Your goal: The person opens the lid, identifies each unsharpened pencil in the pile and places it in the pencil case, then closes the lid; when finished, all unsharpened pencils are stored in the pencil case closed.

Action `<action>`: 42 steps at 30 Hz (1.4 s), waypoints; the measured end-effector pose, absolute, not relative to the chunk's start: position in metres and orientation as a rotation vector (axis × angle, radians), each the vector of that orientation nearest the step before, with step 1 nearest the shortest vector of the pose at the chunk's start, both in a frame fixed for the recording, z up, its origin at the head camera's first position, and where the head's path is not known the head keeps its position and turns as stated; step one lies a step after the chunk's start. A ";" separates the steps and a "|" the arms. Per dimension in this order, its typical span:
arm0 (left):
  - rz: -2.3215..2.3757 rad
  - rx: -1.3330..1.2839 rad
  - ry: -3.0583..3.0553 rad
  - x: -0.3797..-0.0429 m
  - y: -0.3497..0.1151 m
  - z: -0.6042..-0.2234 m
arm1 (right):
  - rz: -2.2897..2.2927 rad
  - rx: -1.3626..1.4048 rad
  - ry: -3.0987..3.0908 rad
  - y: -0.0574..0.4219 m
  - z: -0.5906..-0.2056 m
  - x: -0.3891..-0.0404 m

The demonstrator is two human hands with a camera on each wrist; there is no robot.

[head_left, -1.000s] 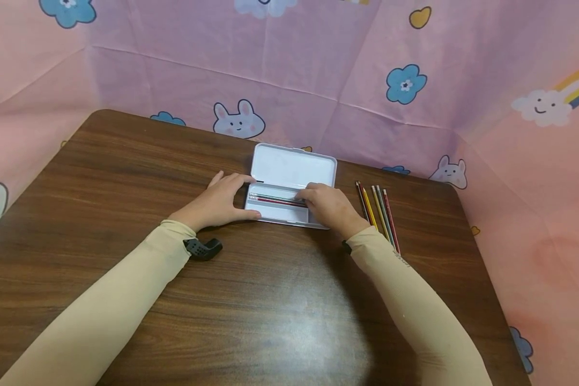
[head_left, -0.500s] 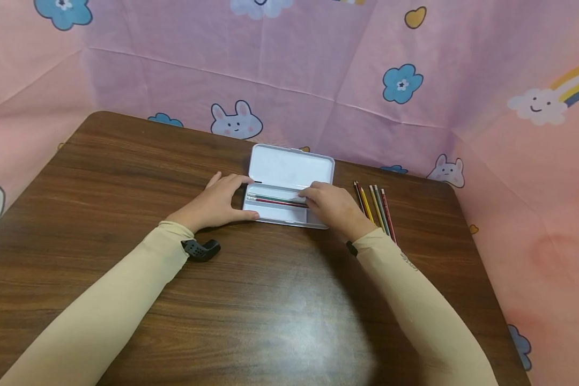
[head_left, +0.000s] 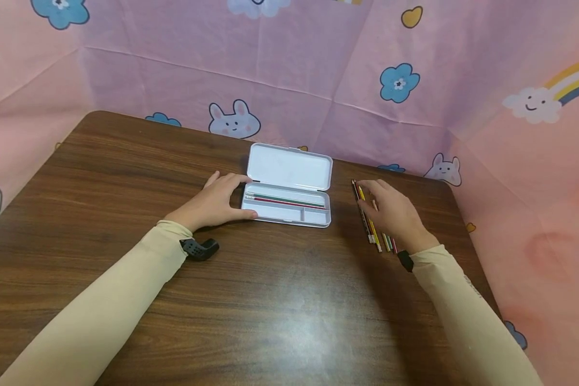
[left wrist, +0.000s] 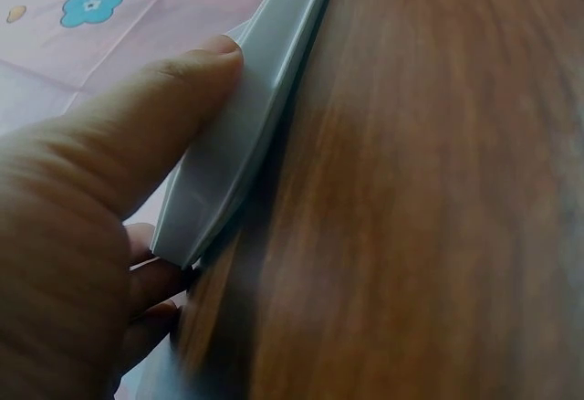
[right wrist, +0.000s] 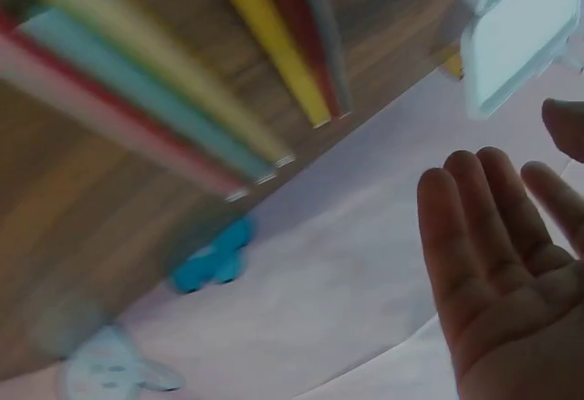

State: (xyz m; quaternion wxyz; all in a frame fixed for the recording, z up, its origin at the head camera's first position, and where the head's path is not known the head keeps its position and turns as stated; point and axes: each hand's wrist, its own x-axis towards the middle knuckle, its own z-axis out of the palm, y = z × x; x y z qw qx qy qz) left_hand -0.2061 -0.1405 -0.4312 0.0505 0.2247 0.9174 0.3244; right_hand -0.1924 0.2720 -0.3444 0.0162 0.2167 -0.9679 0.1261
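Observation:
A white pencil case [head_left: 289, 167] lies open on the table, its lid tipped back. In its long rear compartment are a green pencil and a red pencil [head_left: 289, 202], side by side. My left hand [head_left: 214, 201] holds the case's left end, thumb on the front wall [left wrist: 242, 117] and forefinger at the back corner. My right hand [head_left: 394, 214] is over the loose pencils [head_left: 373, 230] right of the case, hiding part of them. Its fingers are extended in the right wrist view, with nothing in the palm [right wrist: 502, 318]. Yellow, teal and red pencils [right wrist: 137, 71] lie beside it.
The brown wooden table [head_left: 251, 300] meets a pink patterned cloth [head_left: 289, 69] just behind the case. The case's front has two smaller compartments [head_left: 316, 216], parted by a divider. Each wrist wears a black device [head_left: 200, 249].
My right hand has left the pencils inside the case and moved right, over the loose pencils. The pencils in the case are now fully uncovered. The left hand stays on the case.

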 end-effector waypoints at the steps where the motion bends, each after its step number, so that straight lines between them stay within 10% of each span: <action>1: 0.986 0.684 2.794 -0.206 -0.141 -0.431 | 0.433 0.623 -3.031 0.281 -0.345 -0.192; 19: 0.979 0.678 2.795 -0.206 -0.144 -0.431 | 1.184 0.031 -3.272 0.366 -0.373 -0.178; 42: 0.977 0.692 2.797 -0.205 -0.142 -0.433 | 0.839 0.076 -3.290 0.349 -0.384 -0.180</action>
